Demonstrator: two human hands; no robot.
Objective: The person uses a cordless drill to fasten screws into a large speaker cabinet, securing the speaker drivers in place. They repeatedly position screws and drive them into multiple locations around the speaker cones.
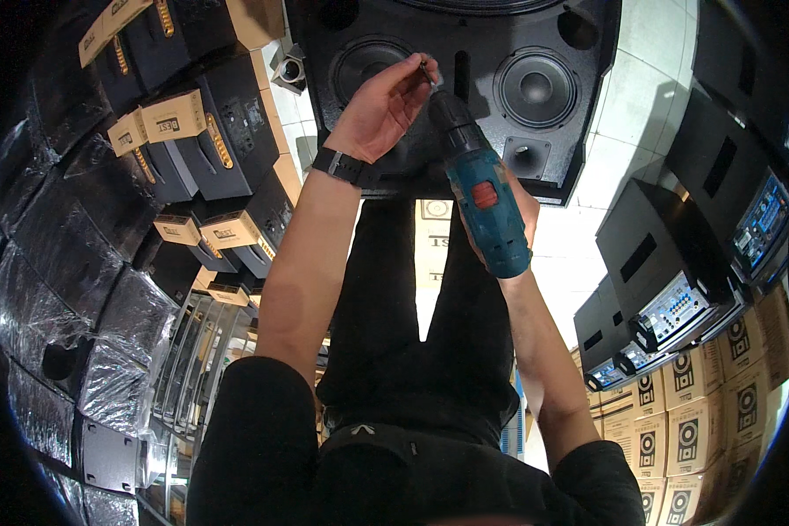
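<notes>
My right hand [524, 210] is wrapped round the grip of a teal cordless drill [491, 215] with a black chuck, pointing away from me and slightly left. My left hand [390, 105], a dark watch on its wrist, is closed in a pinch at the drill's tip. Between its thumb and fingertips is what looks like a small dark screw [426, 70], partly covered by the fingers. Beneath both hands lies a large black speaker cabinet [473, 149]. A round cone driver [536, 87] shows on its right side; my left hand partly covers another driver [359, 66].
At left stand black speaker cabinets [228, 114] with cardboard tags [175, 117], and film-wrapped stacks [53, 289]. Black amplified units [666, 254] with control panels line the right, above printed cartons [688, 421]. A metal part [291, 70] sits on the tiled floor [644, 88].
</notes>
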